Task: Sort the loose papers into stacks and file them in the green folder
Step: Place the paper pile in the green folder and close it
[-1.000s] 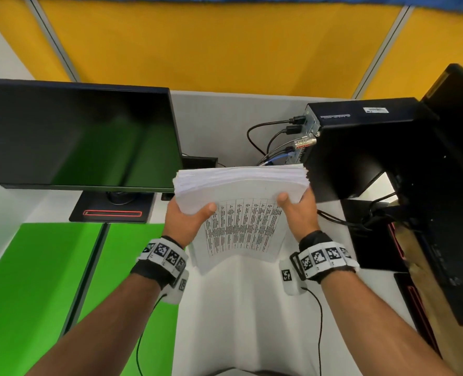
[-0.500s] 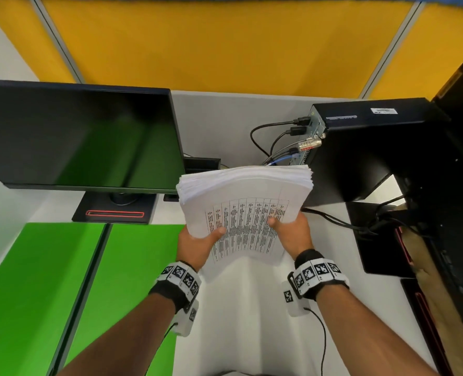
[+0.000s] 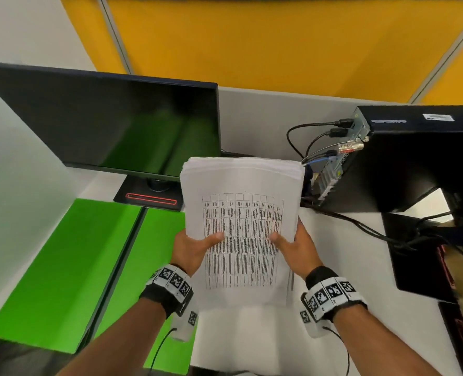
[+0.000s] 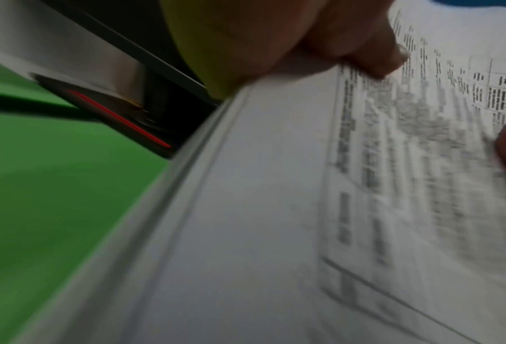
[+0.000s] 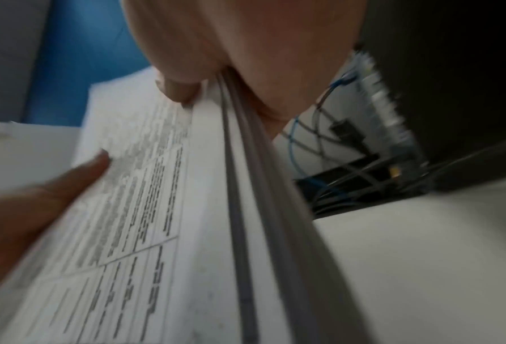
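A thick stack of white papers (image 3: pixel 242 202) with a printed table on its top sheet stands tilted above the white desk (image 3: pixel 346 267). My left hand (image 3: pixel 195 248) grips its left edge, thumb on the top sheet. My right hand (image 3: pixel 295 245) grips the right edge the same way. The left wrist view shows the stack (image 4: pixel 260 209) and my left thumb (image 4: pixel 363 46) pressed on the print. The right wrist view shows the stack's edge (image 5: pixel 245 209) under my right thumb (image 5: pixel 178 86). The green folder (image 3: pixel 75 267) lies open flat on the desk to the left.
A black monitor (image 3: pixel 111 120) on its stand (image 3: pixel 149 196) is behind the folder. A black computer case (image 3: pixel 401 158) with cables (image 3: pixel 306 137) plugged in stands at the back right. More black equipment (image 3: pixel 425 256) sits along the right edge.
Both hands have slid down the stack's sides toward its middle. The stack has come closer to me and tilted more upright.
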`<state>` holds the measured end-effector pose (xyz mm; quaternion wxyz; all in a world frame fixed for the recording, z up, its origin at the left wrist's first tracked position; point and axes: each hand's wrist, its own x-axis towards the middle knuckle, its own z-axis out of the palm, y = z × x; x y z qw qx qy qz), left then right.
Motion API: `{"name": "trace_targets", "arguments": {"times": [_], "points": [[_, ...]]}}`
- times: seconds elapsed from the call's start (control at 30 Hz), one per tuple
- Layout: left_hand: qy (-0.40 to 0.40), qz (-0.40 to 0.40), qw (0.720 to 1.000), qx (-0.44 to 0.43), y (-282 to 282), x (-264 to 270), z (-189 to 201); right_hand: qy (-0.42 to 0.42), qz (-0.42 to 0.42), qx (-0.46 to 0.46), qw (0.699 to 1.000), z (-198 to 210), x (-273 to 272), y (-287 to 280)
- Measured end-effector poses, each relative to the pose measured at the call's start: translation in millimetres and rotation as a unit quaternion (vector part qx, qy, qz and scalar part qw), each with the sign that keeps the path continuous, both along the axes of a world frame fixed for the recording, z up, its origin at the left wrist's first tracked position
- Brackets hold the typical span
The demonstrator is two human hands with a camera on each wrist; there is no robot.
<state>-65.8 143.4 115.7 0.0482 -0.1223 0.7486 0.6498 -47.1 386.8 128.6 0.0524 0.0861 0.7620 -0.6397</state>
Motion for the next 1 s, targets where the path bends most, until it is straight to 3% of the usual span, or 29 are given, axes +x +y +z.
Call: {"name": "trace_targets", "arguments": {"times": [0.17, 0.27, 0.37, 0.43, 0.5, 0.63, 0.77, 1.0], "points": [[-0.046, -0.029, 0.997, -0.062, -74, 13, -1, -0.018, 0.023, -0.046, 0.999, -13, 10, -71], [-0.055, 0.017, 0.983, -0.173, -132, 25, -25, -0.040, 0.033, -0.062, 0.997, -25, 18, -96], [-0.122, 0.064, 0.912, -0.385, -189, 41, -61, -0.053, 0.027, -0.061, 0.996, -32, 23, -99], [-0.184, 0.062, 0.880, -0.434, -209, 54, -75, -0.060, 0.010, -0.056, 0.997, -34, 27, -92], [-0.206, 0.032, 0.874, -0.439, -213, 65, -83, -0.065, -0.016, -0.063, 0.996, -37, 31, -79], [-0.199, 0.013, 0.897, -0.394, -195, 79, -82, -0.062, -0.051, -0.070, 0.994, -30, 44, -51], [-0.186, -0.033, 0.929, -0.318, -148, 95, -81, -0.052, -0.079, -0.073, 0.993, -24, 57, -18], [-0.194, -0.108, 0.947, -0.231, -50, 103, -93, -0.095, -0.082, -0.069, 0.990, -31, 90, 19]]}}
